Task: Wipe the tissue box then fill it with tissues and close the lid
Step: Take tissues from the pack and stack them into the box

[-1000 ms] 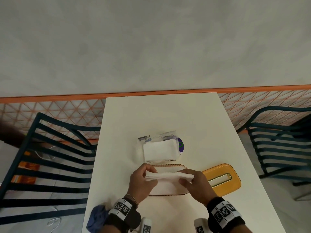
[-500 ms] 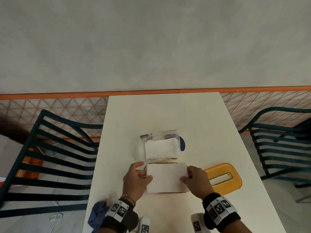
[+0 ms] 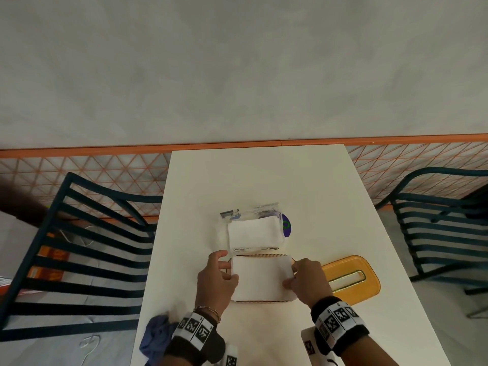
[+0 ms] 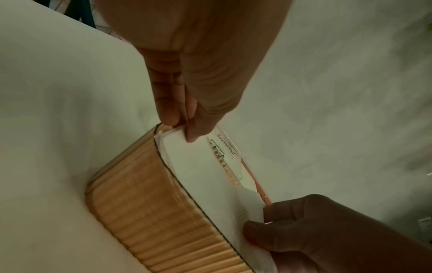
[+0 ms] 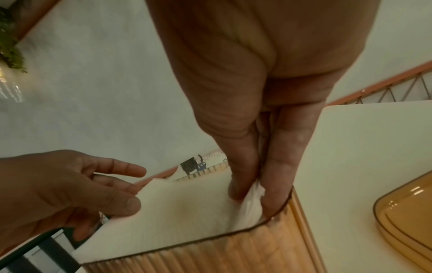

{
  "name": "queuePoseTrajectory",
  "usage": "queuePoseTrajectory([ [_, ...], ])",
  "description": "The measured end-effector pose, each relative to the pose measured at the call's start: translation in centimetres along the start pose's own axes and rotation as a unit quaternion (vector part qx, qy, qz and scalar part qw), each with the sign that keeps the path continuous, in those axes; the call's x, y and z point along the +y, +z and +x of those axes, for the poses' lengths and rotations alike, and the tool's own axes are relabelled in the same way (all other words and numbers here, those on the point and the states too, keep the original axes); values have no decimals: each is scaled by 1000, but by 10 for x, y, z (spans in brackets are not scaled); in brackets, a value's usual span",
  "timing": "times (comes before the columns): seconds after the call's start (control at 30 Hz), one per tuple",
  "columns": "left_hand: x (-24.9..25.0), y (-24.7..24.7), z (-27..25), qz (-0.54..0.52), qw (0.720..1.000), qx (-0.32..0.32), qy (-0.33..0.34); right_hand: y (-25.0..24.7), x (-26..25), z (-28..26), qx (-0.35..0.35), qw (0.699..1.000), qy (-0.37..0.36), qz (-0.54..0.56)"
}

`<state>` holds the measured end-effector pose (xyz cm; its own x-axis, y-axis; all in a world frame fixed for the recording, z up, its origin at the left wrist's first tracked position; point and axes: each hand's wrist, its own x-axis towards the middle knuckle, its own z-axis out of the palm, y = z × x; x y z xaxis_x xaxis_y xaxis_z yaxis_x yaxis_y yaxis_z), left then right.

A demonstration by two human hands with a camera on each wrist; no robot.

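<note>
Pinching opposite ends, the left hand (image 3: 217, 282) and right hand (image 3: 308, 280) lower the tissues (image 3: 261, 278) into the tissue box (image 3: 260, 301). Left wrist: an edge could fold over the rim. Right wrist: bunched corner (image 5: 252, 201) may jam the lid (image 3: 351, 278).

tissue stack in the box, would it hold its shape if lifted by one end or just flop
Probably flop: the tissue stack crumples where the right hand pinches its end. It looks light, since the left hand steadies it with only a light pinch. Likely not slippery, but single sheets may peel away from the tissue box.
</note>
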<state>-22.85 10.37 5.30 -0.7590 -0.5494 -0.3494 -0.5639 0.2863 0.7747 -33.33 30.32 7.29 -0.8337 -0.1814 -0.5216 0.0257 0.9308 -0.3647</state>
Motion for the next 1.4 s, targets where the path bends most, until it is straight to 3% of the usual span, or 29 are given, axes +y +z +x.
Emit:
queuePoseTrajectory([
  [0.2,3,-6,-7,87,994,1,65,-1,-2,-2,23,999,-1,-30],
  [0.33,1,-8,-9,200,967,-65,146,-1,4,-10,84,992,-59,-80],
  [0.5,-11,-4,1,276,934,-129,189,8,4,-11,9,984,-134,-113],
  [0.7,2,-4,13,283,923,-111,237,11,3,-8,30,978,-170,-120],
  [0.9,25,5,26,383,861,-166,291,10,-8,0,-16,960,-222,-171],
  [1.17,28,23,23,512,796,-150,285,21,-13,2,1,955,-204,-213],
  [1.27,28,25,24,524,797,-136,269,20,-16,7,-18,952,-200,-232],
  [1.4,28,27,27,481,838,-149,209,18,-16,11,-33,957,-197,-210],
])
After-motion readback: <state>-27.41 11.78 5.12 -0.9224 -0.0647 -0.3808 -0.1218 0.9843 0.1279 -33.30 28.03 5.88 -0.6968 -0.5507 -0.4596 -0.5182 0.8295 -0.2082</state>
